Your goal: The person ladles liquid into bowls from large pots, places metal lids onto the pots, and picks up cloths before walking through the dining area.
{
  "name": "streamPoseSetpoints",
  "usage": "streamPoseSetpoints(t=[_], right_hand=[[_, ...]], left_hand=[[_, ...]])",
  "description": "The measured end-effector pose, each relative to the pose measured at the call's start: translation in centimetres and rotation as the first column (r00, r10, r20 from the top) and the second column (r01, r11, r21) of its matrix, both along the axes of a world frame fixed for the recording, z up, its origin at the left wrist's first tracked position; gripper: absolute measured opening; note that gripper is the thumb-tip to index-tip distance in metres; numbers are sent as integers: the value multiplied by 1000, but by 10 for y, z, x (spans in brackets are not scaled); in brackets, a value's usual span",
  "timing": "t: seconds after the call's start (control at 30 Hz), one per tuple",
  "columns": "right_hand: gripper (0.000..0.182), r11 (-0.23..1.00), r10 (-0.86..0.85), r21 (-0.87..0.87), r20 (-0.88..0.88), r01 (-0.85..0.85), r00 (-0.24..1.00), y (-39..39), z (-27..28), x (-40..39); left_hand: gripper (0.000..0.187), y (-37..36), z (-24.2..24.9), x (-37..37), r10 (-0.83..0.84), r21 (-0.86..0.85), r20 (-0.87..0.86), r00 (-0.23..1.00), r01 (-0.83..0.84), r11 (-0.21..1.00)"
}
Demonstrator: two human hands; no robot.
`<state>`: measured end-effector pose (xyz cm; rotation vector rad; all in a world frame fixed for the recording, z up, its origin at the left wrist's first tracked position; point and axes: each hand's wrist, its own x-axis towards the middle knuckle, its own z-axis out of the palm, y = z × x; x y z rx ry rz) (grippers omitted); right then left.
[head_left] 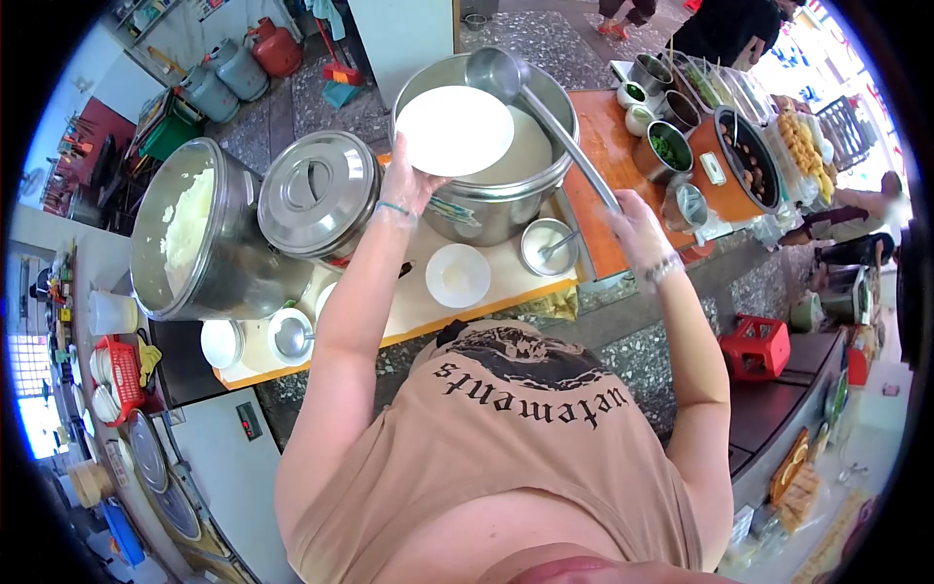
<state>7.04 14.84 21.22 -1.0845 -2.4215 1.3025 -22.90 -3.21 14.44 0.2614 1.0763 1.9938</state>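
My left hand (404, 180), in a thin clear glove, holds a white bowl (454, 129) tilted over the near side of a big steel pot (482, 216). The pot holds a pale, milky liquid (530, 156). My right hand (637, 232) grips the long handle of a steel ladle (498, 73). The ladle's cup is raised above the far rim of the pot, just beyond the bowl.
A large pot of white rice (190, 234) and a lidded steel pot (316, 190) stand at the left. A small white bowl (457, 275) and a steel bowl with a spoon (547, 246) sit below the pot. To the right are bowls of greens (666, 148) and an orange cooker (739, 165). Another person (730, 29) stands beyond.
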Motion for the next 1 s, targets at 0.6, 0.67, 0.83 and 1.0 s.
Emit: streamPoseSetpoints(t=[0.6,0.67,0.83,1.0], right_hand=[[72,487,-824,-842,-356,230,440,123,-71,-121],[73,544,-756,-823,-395,164,522,88,-60,-114],[79,475,-524,-878,-327,-49,787,29,-39,-92],[62,231,-475,-887,-461,-399,750,25,-20,-54]], left_hand=[[62,-47,30,20,-161,8,47,986,161,987],[61,-41,30,30,-170,5,57,984,170,985],[62,-13,36,58,-177,1,169,970,179,984],[62,36,28,98,-237,-7,163,958,242,970]])
